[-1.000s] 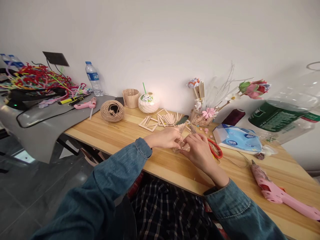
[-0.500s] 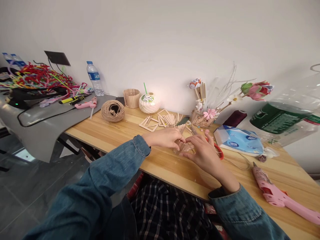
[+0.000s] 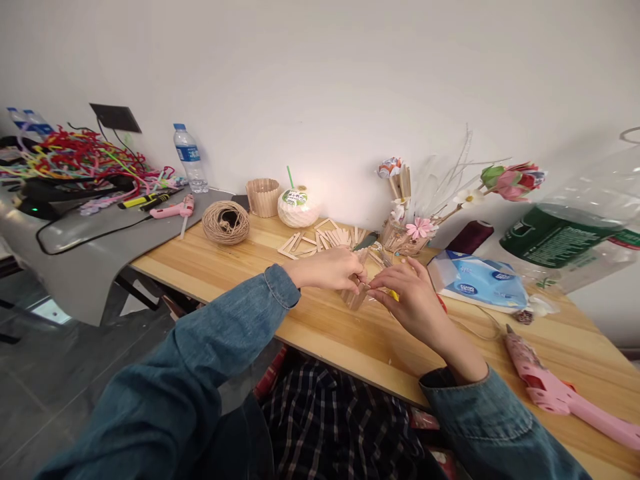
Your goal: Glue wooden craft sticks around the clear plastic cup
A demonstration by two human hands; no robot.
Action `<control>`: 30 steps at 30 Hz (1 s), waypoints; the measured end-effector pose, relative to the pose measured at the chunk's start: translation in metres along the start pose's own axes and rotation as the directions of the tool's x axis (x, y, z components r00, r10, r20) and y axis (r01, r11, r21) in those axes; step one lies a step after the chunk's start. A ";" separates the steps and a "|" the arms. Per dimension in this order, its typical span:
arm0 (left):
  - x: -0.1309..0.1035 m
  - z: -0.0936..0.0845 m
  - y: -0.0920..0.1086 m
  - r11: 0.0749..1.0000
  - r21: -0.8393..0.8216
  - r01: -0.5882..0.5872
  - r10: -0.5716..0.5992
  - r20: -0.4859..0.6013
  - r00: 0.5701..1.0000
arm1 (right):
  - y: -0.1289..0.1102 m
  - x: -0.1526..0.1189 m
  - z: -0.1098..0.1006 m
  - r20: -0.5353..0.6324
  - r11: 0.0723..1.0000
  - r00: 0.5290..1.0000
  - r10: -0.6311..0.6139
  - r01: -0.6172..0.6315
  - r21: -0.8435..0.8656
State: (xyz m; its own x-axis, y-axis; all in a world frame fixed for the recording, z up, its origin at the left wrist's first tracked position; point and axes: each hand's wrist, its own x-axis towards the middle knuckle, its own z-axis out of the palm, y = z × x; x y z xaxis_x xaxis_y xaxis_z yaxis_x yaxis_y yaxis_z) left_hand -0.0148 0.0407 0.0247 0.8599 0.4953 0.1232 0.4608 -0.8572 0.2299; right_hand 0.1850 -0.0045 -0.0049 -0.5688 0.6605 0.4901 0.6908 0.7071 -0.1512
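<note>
My left hand [image 3: 333, 269] is closed round the upper part of a small piece made of wooden sticks [image 3: 355, 297], low over the front half of the table. To its right, my right hand [image 3: 410, 293] has its thumb and fingertips pinched together at the edge of that piece; what they pinch is too small to make out. Red-handled scissors [image 3: 442, 303] lie partly hidden behind my right hand. Beyond my left hand, loose wooden sticks [image 3: 335, 237] are spread on the table, some joined into frames.
Twine [image 3: 226, 223], a stick cup [image 3: 263, 197] and a white coconut [image 3: 299, 208] stand at the back left. Paper flowers [image 3: 419, 228], a tissue pack [image 3: 477, 280] and a pink glue gun [image 3: 555, 393] are on the right. A water bottle [image 3: 190, 160] stands on the grey table.
My right fingers have drawn together into a pinch and the hand has shifted slightly right. The stick piece has turned a little in my left hand, showing more of its side.
</note>
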 end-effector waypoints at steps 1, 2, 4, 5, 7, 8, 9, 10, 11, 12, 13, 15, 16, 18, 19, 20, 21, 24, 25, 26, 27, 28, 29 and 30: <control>0.000 0.000 0.000 1.000 0.009 -0.009 0.009 0.008 1.000 | 0.000 0.000 0.000 0.009 1.000 1.000 -0.005 0.005 0.007; 0.000 0.000 0.000 1.000 0.017 -0.015 0.015 0.016 1.000 | 0.000 0.001 0.001 0.020 1.000 1.000 -0.012 0.012 0.012; 0.000 0.000 0.001 0.999 0.028 -0.017 0.016 0.027 1.000 | 0.000 0.001 0.001 0.046 1.000 0.999 -0.025 0.024 0.020; 0.000 0.000 0.001 0.999 0.031 -0.016 0.015 0.030 0.999 | 0.000 0.002 0.001 0.057 0.999 0.998 -0.030 0.029 0.024; -0.001 0.000 0.002 0.999 0.037 -0.016 0.015 0.027 1.000 | 0.000 0.002 0.001 0.072 0.999 0.997 -0.036 0.034 0.034; -0.001 0.001 0.001 0.999 0.040 -0.019 0.018 0.023 1.000 | 0.000 0.002 0.000 0.076 0.999 0.996 -0.037 0.034 0.039; -0.002 0.001 0.001 0.999 0.039 -0.026 0.025 0.018 1.000 | 0.000 0.002 0.000 0.079 0.999 0.996 -0.038 0.034 0.043; -0.002 0.002 0.001 0.999 0.036 -0.032 0.032 0.010 0.999 | 0.000 0.002 0.001 0.082 0.998 0.996 -0.037 0.034 0.047; -0.003 0.003 0.000 0.999 0.030 -0.038 0.038 0.001 0.999 | 0.000 0.002 0.001 0.083 0.998 0.996 -0.037 0.033 0.050; -0.003 0.004 -0.001 0.999 0.024 -0.041 0.041 -0.007 0.999 | 0.000 0.002 0.001 0.084 0.998 0.996 -0.037 0.033 0.053; -0.003 0.004 -0.002 0.999 0.019 -0.045 0.045 -0.013 0.999 | 0.000 0.002 0.001 0.082 0.998 0.996 -0.037 0.033 0.056; -0.003 0.006 -0.003 0.999 0.013 -0.051 0.051 -0.021 0.998 | -0.001 0.002 0.001 0.079 0.998 0.996 -0.039 0.034 0.061; -0.003 0.006 -0.004 0.998 0.013 -0.054 0.054 -0.022 0.998 | -0.001 0.002 0.001 0.079 0.997 0.996 -0.040 0.035 0.063; -0.002 0.007 -0.004 0.998 0.018 -0.059 0.059 -0.020 0.998 | -0.002 0.002 0.001 0.079 0.997 0.996 -0.042 0.037 0.066; -0.002 0.007 -0.004 0.998 0.023 -0.060 0.060 -0.018 0.998 | -0.002 0.003 0.001 0.080 0.997 0.996 -0.043 0.038 0.067; -0.002 0.007 -0.004 0.998 0.027 -0.058 0.058 -0.016 0.998 | -0.002 0.003 0.001 0.083 0.997 0.996 -0.044 0.038 0.068; -0.002 0.007 -0.004 0.998 0.030 -0.057 0.057 -0.017 0.998 | -0.003 0.003 0.000 0.083 0.997 0.996 -0.043 0.037 0.071; -0.002 0.007 -0.004 0.998 0.029 -0.060 0.061 -0.020 0.998 | -0.002 0.003 0.000 0.089 0.996 0.995 -0.040 0.033 0.080; -0.002 0.007 -0.004 0.998 0.026 -0.063 0.064 -0.020 0.998 | -0.002 0.003 0.000 0.093 0.996 0.995 -0.039 0.031 0.084; -0.003 0.007 -0.004 0.998 0.023 -0.064 0.065 -0.021 0.998 | -0.001 0.003 0.000 0.096 0.996 0.995 -0.037 0.029 0.088; -0.002 0.007 -0.004 0.998 0.018 -0.060 0.061 -0.022 0.998 | -0.001 0.002 0.000 0.099 0.995 0.995 -0.034 0.024 0.093; -0.002 0.007 -0.003 0.999 0.010 -0.051 0.051 -0.023 0.998 | -0.001 0.002 0.001 0.102 0.995 0.994 -0.028 0.018 0.099; -0.002 0.007 -0.002 0.999 0.001 -0.039 0.039 -0.022 0.999 | -0.002 0.001 0.001 0.100 0.995 0.995 -0.022 0.011 0.104; -0.002 0.007 -0.001 1.000 -0.001 -0.022 0.022 -0.018 1.000 | -0.002 0.001 0.002 0.094 0.995 0.995 -0.016 0.006 0.104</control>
State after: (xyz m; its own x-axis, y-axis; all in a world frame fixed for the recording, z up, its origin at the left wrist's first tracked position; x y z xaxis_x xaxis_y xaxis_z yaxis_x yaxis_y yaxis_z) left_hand -0.0157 0.0399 0.0174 0.8657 0.4790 0.1452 0.4419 -0.8677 0.2276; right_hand 0.1822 -0.0053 -0.0059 -0.6193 0.6701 0.4092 0.6373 0.7334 -0.2364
